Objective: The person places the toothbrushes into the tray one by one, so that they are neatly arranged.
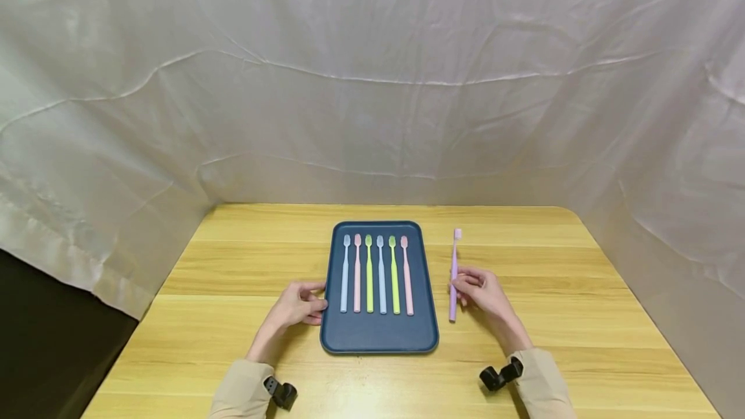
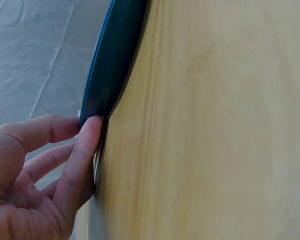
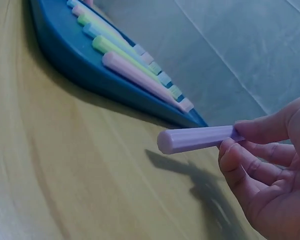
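A purple toothbrush (image 1: 453,277) is pinched between the thumb and fingers of my right hand (image 1: 482,290), to the right of the tray. In the right wrist view its handle end (image 3: 190,140) is raised off the table, with a shadow beneath it. The dark blue tray (image 1: 378,335) carries several toothbrushes in a row, coloured blue, pink and yellow-green, bristle heads at the far end. At the tray's left side, my left hand (image 1: 297,306) holds the rim; the left wrist view has its fingertips (image 2: 92,127) against the tray edge.
The wooden table (image 1: 233,315) lies under everything. Pale grey cloth (image 1: 378,128) hangs behind it and along both sides. A black device (image 1: 280,393) is strapped to the left wrist and another (image 1: 500,377) to the right.
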Available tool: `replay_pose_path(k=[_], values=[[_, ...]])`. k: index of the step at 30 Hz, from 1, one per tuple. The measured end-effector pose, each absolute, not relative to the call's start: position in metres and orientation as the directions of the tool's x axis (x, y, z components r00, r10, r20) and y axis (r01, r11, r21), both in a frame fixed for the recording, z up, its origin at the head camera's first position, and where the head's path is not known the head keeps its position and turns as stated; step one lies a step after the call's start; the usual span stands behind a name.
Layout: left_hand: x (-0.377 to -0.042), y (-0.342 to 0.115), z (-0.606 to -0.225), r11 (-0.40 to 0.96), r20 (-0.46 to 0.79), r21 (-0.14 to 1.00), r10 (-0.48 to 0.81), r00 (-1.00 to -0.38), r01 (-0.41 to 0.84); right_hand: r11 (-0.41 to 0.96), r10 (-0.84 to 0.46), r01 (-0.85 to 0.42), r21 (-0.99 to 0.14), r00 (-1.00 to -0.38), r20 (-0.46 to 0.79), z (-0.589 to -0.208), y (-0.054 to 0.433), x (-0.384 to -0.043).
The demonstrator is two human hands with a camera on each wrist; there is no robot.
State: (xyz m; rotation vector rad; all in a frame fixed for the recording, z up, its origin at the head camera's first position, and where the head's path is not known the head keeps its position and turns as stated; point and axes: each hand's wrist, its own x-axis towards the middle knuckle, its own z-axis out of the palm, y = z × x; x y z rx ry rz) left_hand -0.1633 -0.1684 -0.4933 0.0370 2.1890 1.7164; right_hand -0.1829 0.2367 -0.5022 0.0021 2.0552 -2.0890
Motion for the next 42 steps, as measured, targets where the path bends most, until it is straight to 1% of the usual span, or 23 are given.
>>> replay_pose_path(k=[3, 10, 21, 35, 42], values=[[-0.163, -0.169, -0.493, 0.263, -0.262, 0.944, 0.237, -0.935, -0.198, -0.032, -0.147, 0.162, -0.986, -0.977, -0.155, -0.501, 0.236, -0.183], [-0.163, -0.169, -0.493, 0.258, -0.264, 0.945, 0.24, -0.934, -0.201, 0.054, -0.111, 0.14, -0.989, -0.983, -0.145, -0.495, 0.233, -0.183], [-0.163, -0.169, -0.493, 0.259, -0.265, 0.944, 0.238, -0.934, -0.202, 0.042, -0.105, 0.159, -0.986, -0.981, -0.162, -0.492, 0.219, -0.184], [-0.165, -0.169, -0.496, 0.258, -0.263, 0.945, 0.23, -0.937, -0.202, 0.125, -0.047, 0.087, -0.988, -0.994, -0.094, -0.501, 0.196, -0.19], [-0.166, -0.169, -0.496, 0.254, -0.263, 0.946, 0.233, -0.936, -0.203, 0.181, 0.012, 0.067, -0.981, -0.998, -0.066, -0.51, 0.185, -0.193]])
